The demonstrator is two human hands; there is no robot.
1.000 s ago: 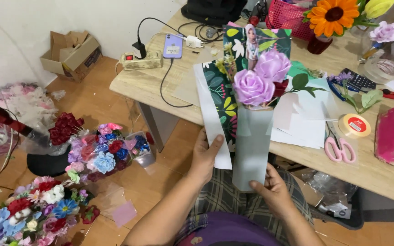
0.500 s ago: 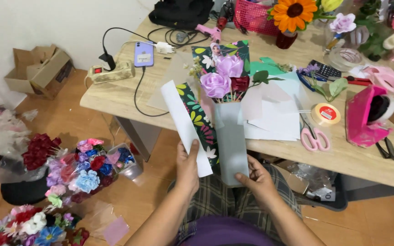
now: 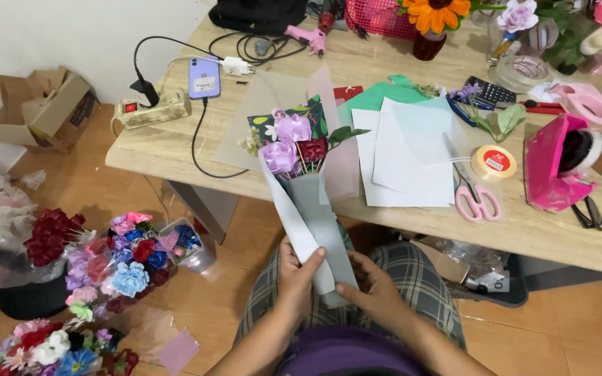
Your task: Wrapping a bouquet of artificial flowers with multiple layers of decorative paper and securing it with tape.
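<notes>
I hold a small bouquet of purple and dark red paper roses over my lap, its head leaning toward the table edge. Grey wrapping paper forms a cone around the stems, with a floral-printed sheet behind the blooms. My left hand grips the lower left fold of the wrap. My right hand clasps the cone's bottom from the right. Both hands touch near the base.
A wooden table carries white and green paper sheets, pink scissors, a tape roll, a pink tape dispenser, a phone and power strip. Flower bunches and a cardboard box sit on the floor at left.
The bouquet has dropped lower and tilted toward the table. The white flap at left has been folded in against the cone, and my hands have closed together at its base.
</notes>
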